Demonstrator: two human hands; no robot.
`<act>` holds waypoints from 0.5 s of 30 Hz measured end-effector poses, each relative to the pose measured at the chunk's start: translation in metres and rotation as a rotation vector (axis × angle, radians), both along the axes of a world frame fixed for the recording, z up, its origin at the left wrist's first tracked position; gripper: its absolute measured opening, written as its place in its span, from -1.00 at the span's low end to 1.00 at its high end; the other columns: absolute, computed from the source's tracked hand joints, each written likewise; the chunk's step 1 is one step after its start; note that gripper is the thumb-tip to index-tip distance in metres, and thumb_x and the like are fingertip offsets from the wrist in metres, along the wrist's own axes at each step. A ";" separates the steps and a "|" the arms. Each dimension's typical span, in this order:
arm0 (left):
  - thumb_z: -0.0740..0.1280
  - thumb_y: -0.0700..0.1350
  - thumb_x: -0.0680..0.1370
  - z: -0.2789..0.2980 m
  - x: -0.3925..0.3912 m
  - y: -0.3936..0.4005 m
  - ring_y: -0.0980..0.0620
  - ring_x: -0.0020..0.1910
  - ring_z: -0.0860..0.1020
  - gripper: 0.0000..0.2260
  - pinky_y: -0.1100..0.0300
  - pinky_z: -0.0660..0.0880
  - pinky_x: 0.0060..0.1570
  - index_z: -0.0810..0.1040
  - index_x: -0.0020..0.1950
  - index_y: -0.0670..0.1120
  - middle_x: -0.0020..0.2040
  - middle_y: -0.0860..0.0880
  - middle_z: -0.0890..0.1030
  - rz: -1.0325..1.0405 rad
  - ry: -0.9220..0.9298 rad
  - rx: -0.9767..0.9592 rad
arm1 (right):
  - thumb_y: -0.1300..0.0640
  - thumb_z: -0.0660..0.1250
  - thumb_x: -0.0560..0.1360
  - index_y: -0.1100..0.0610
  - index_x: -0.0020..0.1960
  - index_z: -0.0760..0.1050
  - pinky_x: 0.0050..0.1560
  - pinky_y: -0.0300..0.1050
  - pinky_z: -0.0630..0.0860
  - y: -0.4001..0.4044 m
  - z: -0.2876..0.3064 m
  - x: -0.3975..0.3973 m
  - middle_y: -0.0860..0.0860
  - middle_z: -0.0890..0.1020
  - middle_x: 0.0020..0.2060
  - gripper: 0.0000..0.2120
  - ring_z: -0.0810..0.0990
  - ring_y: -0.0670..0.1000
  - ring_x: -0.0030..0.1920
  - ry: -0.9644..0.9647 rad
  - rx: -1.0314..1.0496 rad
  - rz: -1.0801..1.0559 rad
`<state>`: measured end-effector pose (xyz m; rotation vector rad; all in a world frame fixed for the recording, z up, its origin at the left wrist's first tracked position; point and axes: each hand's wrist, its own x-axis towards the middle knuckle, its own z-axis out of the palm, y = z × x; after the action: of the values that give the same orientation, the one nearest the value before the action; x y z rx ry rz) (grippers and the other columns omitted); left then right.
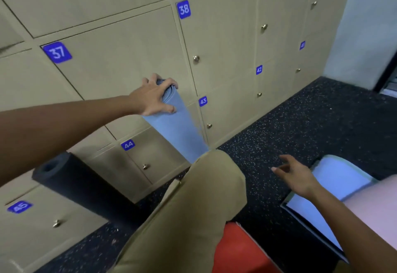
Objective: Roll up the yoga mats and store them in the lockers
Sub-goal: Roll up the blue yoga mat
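Beige lockers (120, 62) with blue number plates, 37 through 45, all doors closed, filled the wall above a black speckled floor (300, 126). Against them a rolled blue mat (178, 122) stood on end, leaning back so that its upper end lay close to the door beside plate 43, while its lower end was hidden behind a knee (214, 178) in tan trousers. The left hand (153, 96) gripped the top of this roll, fingers curled over the coiled end and thumb pressed against its side. Left of it a rolled black mat (81, 189) also leaned on the lockers, its hollow end up near plate 44 and its foot on the floor; nothing touched it. The right hand (295, 176) hovered above the floor with fingers loosely spread, holding nothing, just in front of a second blue mat (335, 189). That mat lay partly flat on the floor with its far end folded or curled over; whether the wrist touched it could not be told. At the bottom edge, beside the knee, a red surface (238, 249) showed, too cropped to identify.
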<state>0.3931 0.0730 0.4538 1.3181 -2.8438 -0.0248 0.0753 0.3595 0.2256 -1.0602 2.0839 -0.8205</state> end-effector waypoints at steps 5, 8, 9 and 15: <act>0.44 0.31 0.37 -0.004 0.052 0.014 -0.25 0.34 0.28 -0.40 -0.10 0.32 0.11 0.32 0.36 0.27 0.36 -0.12 0.27 0.091 -0.019 0.028 | -0.01 0.37 0.62 0.10 0.51 0.32 0.12 0.00 0.49 -0.009 -0.004 0.019 0.04 0.63 0.08 -0.47 0.58 0.09 0.10 0.069 0.023 0.097; 0.47 0.26 0.45 -0.007 0.075 0.026 -0.22 0.34 0.30 -0.45 -0.06 0.21 0.10 0.34 0.37 0.28 0.35 -0.09 0.28 0.123 -0.068 0.019 | 0.01 0.37 0.62 0.09 0.51 0.32 0.17 0.05 0.54 -0.015 -0.008 0.032 0.09 0.66 0.16 -0.48 0.61 0.11 0.12 0.137 0.043 0.189; 0.45 0.33 0.40 -0.007 0.083 0.029 -0.23 0.33 0.30 -0.42 -0.09 0.24 0.15 0.34 0.35 0.31 0.32 -0.08 0.29 0.120 -0.083 0.030 | 0.01 0.37 0.62 0.09 0.51 0.32 0.18 0.07 0.55 -0.018 -0.009 0.035 0.10 0.66 0.17 -0.48 0.62 0.12 0.11 0.162 0.054 0.225; 0.31 0.46 0.22 -0.010 0.130 0.062 -0.22 0.24 0.34 -0.32 -0.20 0.41 0.27 0.32 0.32 0.37 0.26 -0.04 0.29 0.143 -0.135 0.165 | 0.04 0.35 0.63 0.08 0.52 0.30 0.24 0.15 0.55 -0.037 -0.007 0.048 0.10 0.64 0.21 -0.50 0.61 0.13 0.17 0.260 0.095 0.309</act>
<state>0.5231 0.1349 0.4435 1.6115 -2.9033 -0.1806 0.1236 0.3225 0.2181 -1.4532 2.0682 -0.4458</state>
